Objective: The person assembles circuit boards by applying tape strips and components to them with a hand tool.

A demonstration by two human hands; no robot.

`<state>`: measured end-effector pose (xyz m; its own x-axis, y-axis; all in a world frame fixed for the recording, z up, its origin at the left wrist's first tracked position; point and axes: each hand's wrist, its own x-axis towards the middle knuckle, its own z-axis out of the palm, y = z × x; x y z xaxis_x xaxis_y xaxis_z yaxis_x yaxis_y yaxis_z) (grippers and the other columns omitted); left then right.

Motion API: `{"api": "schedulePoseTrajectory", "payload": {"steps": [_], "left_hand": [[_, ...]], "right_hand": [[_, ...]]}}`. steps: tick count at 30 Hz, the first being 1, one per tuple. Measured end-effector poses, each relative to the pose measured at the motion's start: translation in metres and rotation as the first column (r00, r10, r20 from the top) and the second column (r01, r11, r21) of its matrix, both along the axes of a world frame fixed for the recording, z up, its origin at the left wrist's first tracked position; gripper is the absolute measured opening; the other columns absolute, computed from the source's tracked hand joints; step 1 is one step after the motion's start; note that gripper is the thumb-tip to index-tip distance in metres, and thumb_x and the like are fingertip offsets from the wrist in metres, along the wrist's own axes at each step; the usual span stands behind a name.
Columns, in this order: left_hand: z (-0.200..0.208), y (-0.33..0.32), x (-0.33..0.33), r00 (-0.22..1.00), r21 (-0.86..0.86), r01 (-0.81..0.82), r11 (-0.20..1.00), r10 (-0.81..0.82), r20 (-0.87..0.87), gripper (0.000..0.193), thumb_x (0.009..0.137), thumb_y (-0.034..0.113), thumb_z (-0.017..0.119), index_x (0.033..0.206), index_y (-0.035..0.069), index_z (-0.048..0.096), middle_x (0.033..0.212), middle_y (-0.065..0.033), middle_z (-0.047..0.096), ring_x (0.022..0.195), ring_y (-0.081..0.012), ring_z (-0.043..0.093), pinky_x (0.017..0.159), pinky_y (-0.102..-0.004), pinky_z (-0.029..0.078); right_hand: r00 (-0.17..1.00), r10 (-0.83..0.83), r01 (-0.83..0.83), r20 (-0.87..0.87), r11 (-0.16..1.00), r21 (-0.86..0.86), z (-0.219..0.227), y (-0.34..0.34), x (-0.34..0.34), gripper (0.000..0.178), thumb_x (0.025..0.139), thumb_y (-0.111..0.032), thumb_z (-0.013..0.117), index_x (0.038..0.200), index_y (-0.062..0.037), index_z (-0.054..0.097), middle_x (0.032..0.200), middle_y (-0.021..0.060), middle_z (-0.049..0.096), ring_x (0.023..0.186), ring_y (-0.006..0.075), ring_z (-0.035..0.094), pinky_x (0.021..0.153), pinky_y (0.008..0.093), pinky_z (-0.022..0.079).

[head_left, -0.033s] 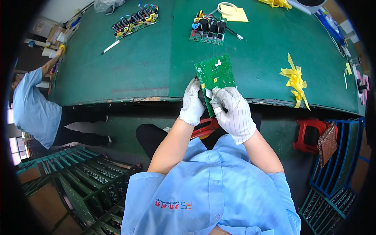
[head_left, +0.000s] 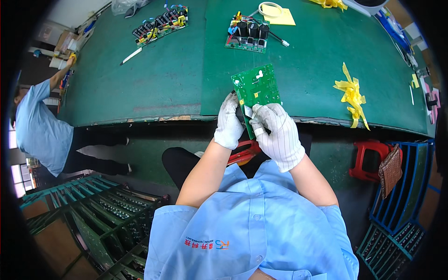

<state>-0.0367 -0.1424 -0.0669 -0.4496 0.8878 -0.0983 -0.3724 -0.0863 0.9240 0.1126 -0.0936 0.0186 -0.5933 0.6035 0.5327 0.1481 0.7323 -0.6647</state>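
A green circuit board (head_left: 263,86) is held tilted above the table's near edge, its underside with white and yellow marks facing up. My left hand (head_left: 229,122), in a white glove, grips its left edge; part of those fingers is hidden behind the board. My right hand (head_left: 278,135), in a striped white glove, is closed with thumb and fingertips against the board's lower part. Beside those fingertips a small white piece (head_left: 248,111) shows against the board; whether it is pinched or stuck on, I cannot tell.
On the green table (head_left: 154,88) stand a board with black capacitors (head_left: 252,31) and a longer populated board (head_left: 161,27). Yellow tape strips (head_left: 352,95) hang over the edge. A red stool (head_left: 366,161) and racks (head_left: 116,205) flank me. Another person (head_left: 44,126) works at left.
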Motion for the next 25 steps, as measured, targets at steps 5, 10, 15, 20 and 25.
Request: {"api": "schedulePoseTrajectory", "payload": {"steps": [5, 10, 15, 20, 25], "left_hand": [[0.028, -0.001, 0.018, 0.74, 0.133, -0.154, 0.979, 0.025, 0.672, 0.041, 0.098, 0.027, 0.051, 0.134, 0.009, 0.051, 0.131, -0.0117, 0.058, 0.119, -0.0278, 0.057, 0.101, -0.0486, 0.048], [0.03, 0.016, 0.009, 0.715, -0.004, -0.255, 0.967, 0.192, 0.672, 0.037, 0.1, 0.028, 0.047, 0.13, 0.007, 0.052, 0.127, -0.0114, 0.059, 0.116, -0.0256, 0.058, 0.099, -0.0458, 0.049], [0.015, 0.015, 0.016, 0.923, -0.07, -0.226, 0.972, 0.237, 0.304, 0.033, 0.101, 0.024, 0.044, 0.131, 0.011, 0.052, 0.127, -0.0095, 0.059, 0.113, -0.0216, 0.059, 0.098, -0.0389, 0.049], [-0.001, 0.016, 0.009, 0.866, -0.045, -0.248, 0.968, 0.242, 0.437, 0.02, 0.097, 0.019, 0.053, 0.116, 0.012, 0.053, 0.114, -0.0047, 0.059, 0.102, -0.0176, 0.062, 0.079, -0.0329, 0.056], [-0.013, 0.007, 0.001, 0.93, -0.134, -0.167, 0.977, 0.201, 0.308, 0.039, 0.101, 0.027, 0.049, 0.136, 0.014, 0.04, 0.131, -0.0095, 0.054, 0.121, -0.0222, 0.054, 0.107, -0.0363, 0.043]], "right_hand": [[0.994, -0.092, 0.092, -0.063, 0.996, 0.001, 0.005, -0.001, 0.009, 0.029, 0.08, -0.003, 0.07, 0.107, -0.002, 0.061, 0.09, 0.0154, 0.063, 0.077, 0.033, 0.064, 0.064, 0.04, 0.053], [0.986, -0.14, 0.136, -0.093, 0.989, -0.053, -0.003, 0.002, 0.025, 0.032, 0.08, 0.0, 0.07, 0.11, -0.0009, 0.06, 0.09, 0.0158, 0.063, 0.077, 0.032, 0.064, 0.063, 0.0385, 0.054], [0.995, -0.097, 0.098, 0.007, 0.99, -0.106, -0.017, -0.003, 0.024, 0.032, 0.082, -0.003, 0.067, 0.113, -0.0011, 0.059, 0.089, 0.0149, 0.061, 0.075, 0.032, 0.062, 0.064, 0.0393, 0.052], [0.997, -0.08, 0.079, 0.0, 0.98, -0.184, -0.027, -0.008, 0.022, 0.032, 0.081, -0.003, 0.069, 0.112, -0.002, 0.06, 0.091, 0.014, 0.061, 0.078, 0.032, 0.062, 0.064, 0.0391, 0.052], [0.996, -0.063, 0.056, -0.067, 0.994, -0.096, -0.037, -0.008, 0.019, 0.033, 0.081, -0.001, 0.069, 0.112, -0.0024, 0.061, 0.095, 0.0142, 0.064, 0.079, 0.0316, 0.063, 0.067, 0.0388, 0.053]]}}
